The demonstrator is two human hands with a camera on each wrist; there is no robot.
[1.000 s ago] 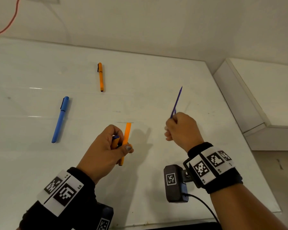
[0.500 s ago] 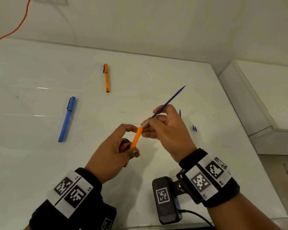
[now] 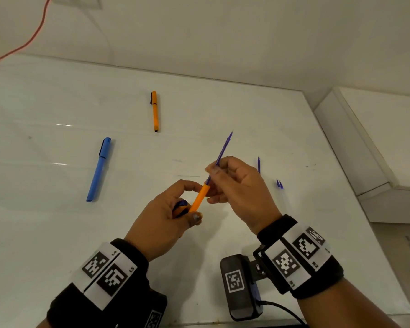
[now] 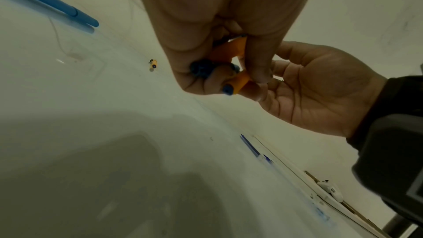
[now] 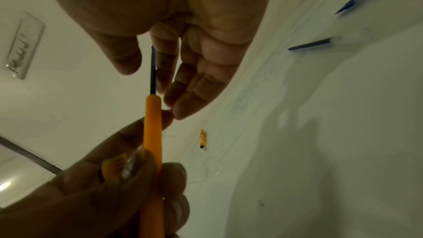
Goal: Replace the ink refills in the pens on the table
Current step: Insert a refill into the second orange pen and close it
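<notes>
Here, left hand: the left hand (image 3: 162, 220) was curled round an orange pen barrel (image 3: 200, 197), thumb and fingers closed on its lower half, and held it tilted above the table (image 3: 57, 233).
Also in the left hand: a second orange piece with a dark blue end (image 4: 225, 51) sat tucked in the palm beside the barrel; what part of the pen it was could not be told.
Right hand: the right hand (image 3: 239, 188) pinched a purple ink refill (image 3: 223, 150) between thumb and forefinger, the other fingers loosely bent beneath it.
Refill: its lower end stood in the open mouth of the barrel, and its pointed tip rose up and away from the person, past the fingertips.
Right wrist view: refill (image 5: 152, 71) and barrel (image 5: 152, 128) lay in one straight line, the refill only partly inside.
Other pens: a capped orange pen (image 3: 154, 111) lay far back on the table, and a capped blue pen (image 3: 98, 169) lay to the left, well apart from each other.
Spare refills: one purple refill (image 3: 258, 164) lay just behind the right hand, partly hidden, and two short purple tips (image 3: 279, 183) showed near it to the right.
Background: a red cable (image 3: 31, 39) ran along the wall.
</notes>
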